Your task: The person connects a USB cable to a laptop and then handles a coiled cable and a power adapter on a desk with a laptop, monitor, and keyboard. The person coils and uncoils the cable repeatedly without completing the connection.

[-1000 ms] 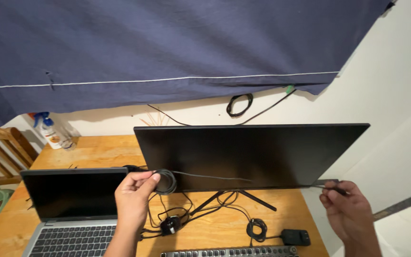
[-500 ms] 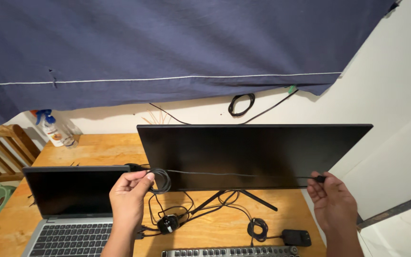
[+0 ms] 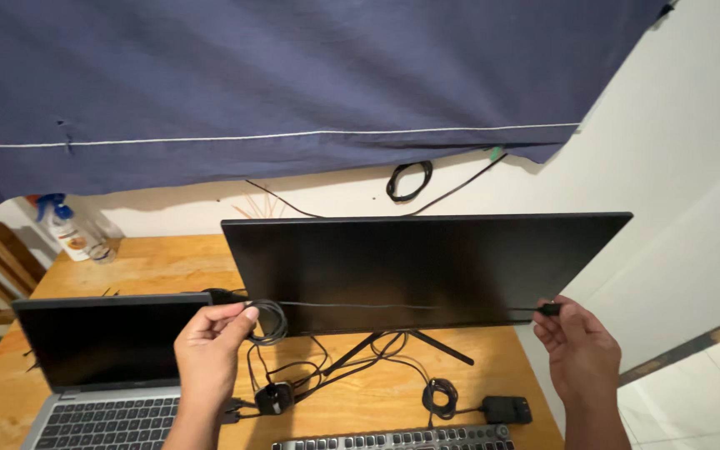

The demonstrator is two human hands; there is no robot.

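The left hand (image 3: 210, 354) pinches a coiled black cable (image 3: 267, 322) at lower centre-left, while the right hand (image 3: 577, 350) grips its plug (image 3: 548, 309) at lower right. Holding the stretched run level and feeding loops off the coil one by one looks the best way to avoid kinks against the monitor (image 3: 422, 271).

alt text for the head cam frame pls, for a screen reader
A person stretches a thin dark cable across a dark monitor: the left hand holds its coiled end, the right hand pinches its plug. On the wooden desk sit an open laptop, loose cables, a keyboard and a spray bottle, under a blue cloth.
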